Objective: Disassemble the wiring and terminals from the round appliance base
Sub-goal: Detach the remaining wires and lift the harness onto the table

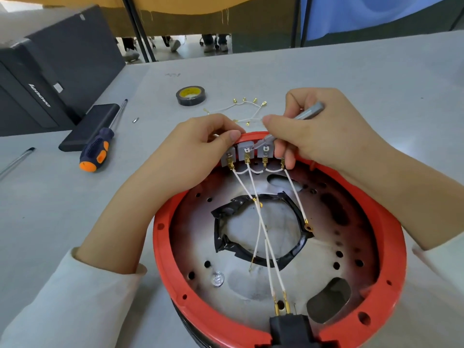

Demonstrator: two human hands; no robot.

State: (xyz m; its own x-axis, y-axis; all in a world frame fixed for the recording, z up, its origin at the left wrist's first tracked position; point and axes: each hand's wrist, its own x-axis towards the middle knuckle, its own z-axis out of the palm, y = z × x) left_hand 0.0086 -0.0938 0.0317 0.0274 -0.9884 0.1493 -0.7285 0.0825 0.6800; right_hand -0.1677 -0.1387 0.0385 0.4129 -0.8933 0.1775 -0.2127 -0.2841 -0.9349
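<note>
The red round appliance base [276, 330] lies open side up on the grey table [376, 96], nearest the person, and everything below is placed from it. At its far rim sits a row of grey terminal blocks [244, 150] with brass spade terminals [247, 158] and white wires [266, 237] running back across the metal plate. The likely trouble is the slim grey screwdriver [307, 113] slipping off a small terminal screw and gouging the block, or a tugged wire tearing from its crimp. The right hand [324, 136] curls round that screwdriver, tip on the middle blocks. The left hand [200, 149] pinches the far rim beside the leftmost block, steadying it. Beyond the base lie freed wires [241, 111].
</note>
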